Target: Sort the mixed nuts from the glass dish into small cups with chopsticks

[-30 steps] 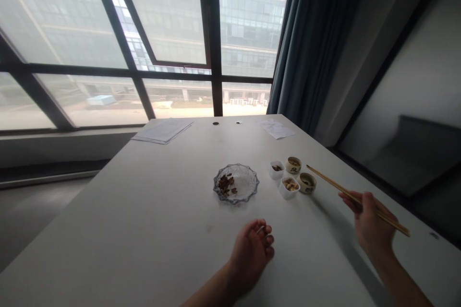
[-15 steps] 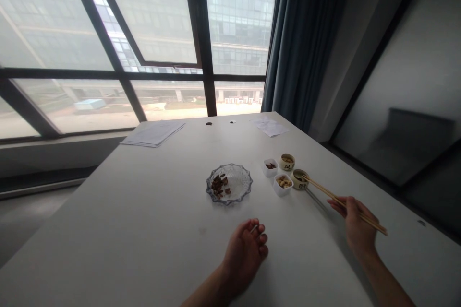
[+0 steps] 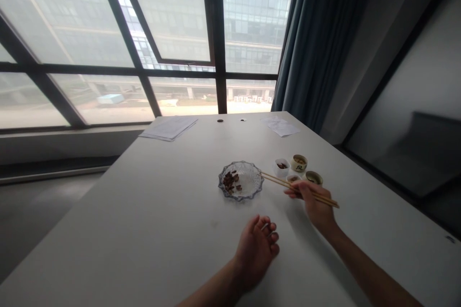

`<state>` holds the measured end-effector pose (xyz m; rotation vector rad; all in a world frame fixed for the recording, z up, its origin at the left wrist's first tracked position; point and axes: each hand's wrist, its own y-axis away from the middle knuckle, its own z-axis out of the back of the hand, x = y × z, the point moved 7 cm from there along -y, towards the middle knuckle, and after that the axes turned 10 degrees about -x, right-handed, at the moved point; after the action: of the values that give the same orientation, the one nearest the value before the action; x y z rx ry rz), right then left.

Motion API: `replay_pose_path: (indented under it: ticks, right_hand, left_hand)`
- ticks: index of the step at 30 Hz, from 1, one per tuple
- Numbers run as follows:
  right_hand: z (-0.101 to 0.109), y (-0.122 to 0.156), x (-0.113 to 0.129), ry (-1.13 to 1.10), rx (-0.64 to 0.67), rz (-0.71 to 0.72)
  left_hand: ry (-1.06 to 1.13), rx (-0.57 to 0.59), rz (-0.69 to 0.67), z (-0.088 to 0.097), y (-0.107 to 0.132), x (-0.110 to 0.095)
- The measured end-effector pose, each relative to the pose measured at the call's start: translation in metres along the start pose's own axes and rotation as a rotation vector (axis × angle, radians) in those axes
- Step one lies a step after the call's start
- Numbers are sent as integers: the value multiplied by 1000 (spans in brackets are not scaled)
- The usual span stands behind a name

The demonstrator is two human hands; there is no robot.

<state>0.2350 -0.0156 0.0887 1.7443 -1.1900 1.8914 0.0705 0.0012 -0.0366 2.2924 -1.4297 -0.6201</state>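
Note:
My right hand (image 3: 315,204) grips a pair of wooden chopsticks (image 3: 288,183) whose tips reach the right rim of a clear glass dish (image 3: 249,182). Dark brown nuts (image 3: 230,181) lie in the dish's left half. My left hand (image 3: 257,249) rests on the white table (image 3: 144,220) just in front of the dish, fingers loosely curled, holding nothing I can see. Behind my right hand stand a white square cup with dark bits (image 3: 281,166), a round cup with a printed mark (image 3: 298,162), another round cup (image 3: 314,178) and a partly hidden white cup (image 3: 292,178).
A stack of papers (image 3: 169,128) lies at the table's far left and a loose sheet (image 3: 283,128) at the far right. Two cable holes (image 3: 230,120) sit near the far edge. Large windows and a dark curtain (image 3: 320,43) stand beyond the table.
My right hand has swung the chopsticks leftward from beside the small cups, so their tips now reach the glass dish. My left hand stays put.

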Motion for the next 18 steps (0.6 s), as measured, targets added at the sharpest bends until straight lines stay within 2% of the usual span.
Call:
replay_pose_path:
  ticks: [4,7,12,18]
  right_hand:
    - [-66,-5,-21,21,199,-60]
    - [-93,-5,-38,28,261,-103]
    - [-110,-5,-53,47,284,-110]
    - [-110,-7,-62,27,256,-121]
  left_hand:
    - [31,-17,-19,0,0,0]
    - [43,-18,-16,-1,1,1]
    - [50,-12,-7,-1,0,4]
    - [54,-4,-3,0,0,6]
